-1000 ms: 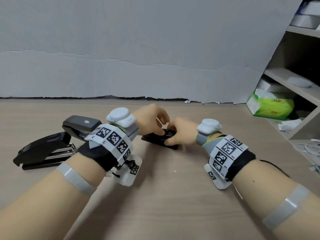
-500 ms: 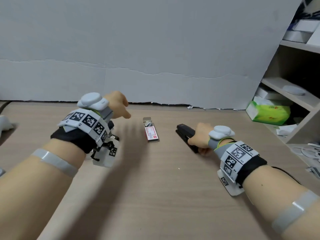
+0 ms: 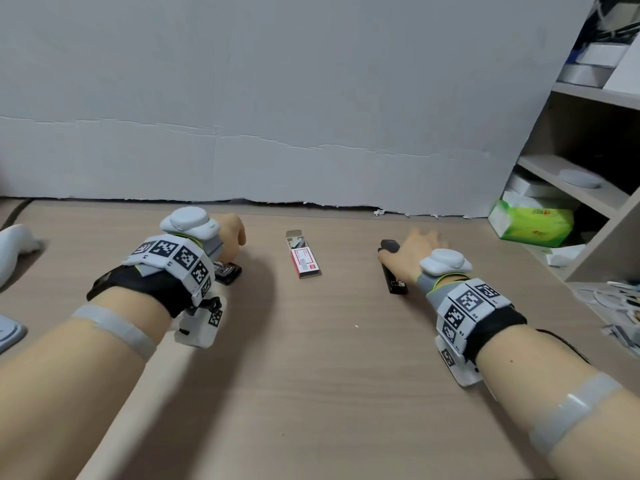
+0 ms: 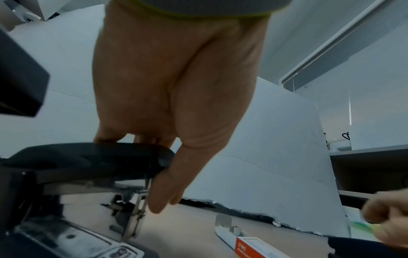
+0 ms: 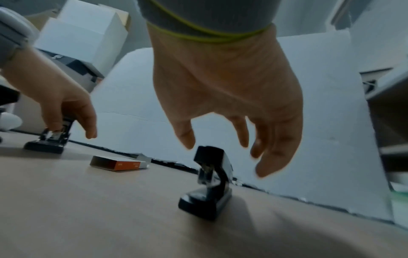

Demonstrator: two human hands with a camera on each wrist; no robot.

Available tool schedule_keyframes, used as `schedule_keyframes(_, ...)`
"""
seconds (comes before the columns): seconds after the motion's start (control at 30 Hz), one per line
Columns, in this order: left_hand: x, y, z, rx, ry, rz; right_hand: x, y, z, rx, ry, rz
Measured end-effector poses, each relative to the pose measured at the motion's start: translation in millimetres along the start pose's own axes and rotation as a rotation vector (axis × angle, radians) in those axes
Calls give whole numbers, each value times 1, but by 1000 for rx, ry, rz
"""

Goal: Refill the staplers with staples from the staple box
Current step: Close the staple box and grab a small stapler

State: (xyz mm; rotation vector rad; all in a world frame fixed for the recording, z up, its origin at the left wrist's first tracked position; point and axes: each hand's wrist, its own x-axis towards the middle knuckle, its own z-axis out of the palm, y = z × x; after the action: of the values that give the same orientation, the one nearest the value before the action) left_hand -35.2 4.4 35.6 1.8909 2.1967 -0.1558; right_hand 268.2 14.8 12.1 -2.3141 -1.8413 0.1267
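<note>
A red-and-white staple box (image 3: 304,259) lies open on the desk between my hands; it also shows in the wrist views (image 4: 249,246) (image 5: 119,165). My left hand (image 3: 230,233) is down on a large black stapler (image 3: 227,273). Its fingers reach over the far side of the stapler's top arm (image 4: 88,157) and the thumb lies against the front end. My right hand (image 3: 414,249) hovers with fingers spread just above a small black stapler (image 3: 393,280). That stapler stands shut on the desk (image 5: 209,192), and the right hand does not touch it.
A white board (image 3: 311,150) closes off the back of the desk. A shelf unit (image 3: 588,202) with a green tissue pack (image 3: 533,225) stands at the right, with loose papers (image 3: 616,306) in front. A white object (image 3: 14,247) lies at the far left.
Both hands left the small stapler in the middle. The right hand carried it to the right, set it down and let go. The left hand swung left and came down onto the large stapler.
</note>
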Motion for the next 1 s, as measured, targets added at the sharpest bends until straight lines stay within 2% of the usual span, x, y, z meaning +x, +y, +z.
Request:
schedule_keyframes(0.07,-3,-1,2,-17,32,18,-2,-9,0,63,139,-103)
schedule_keyframes(0.13,-4,-1,5,-54,72,43,-4,-24,0,105,160,-248)
schedule_keyframes(0.23,-9,7,6,-86,127,109,-10,-53,2,141,23,-389)
schedule_keyframes(0.37,-21,26,10,-100,162,236,-9,-94,17,98,-146,-473)
schedule_keyframes(0.5,-19,37,18,-155,190,351,4,-119,36,6,-255,-457)
schedule_keyframes(0.6,-12,36,21,-245,195,419,19,-127,45,-18,-261,-403)
schedule_keyframes(0.77,-1,12,21,-288,106,433,32,-144,49,-52,-311,-354)
schedule_keyframes(1.0,9,3,25,-267,103,414,40,-150,58,-49,-348,-323)
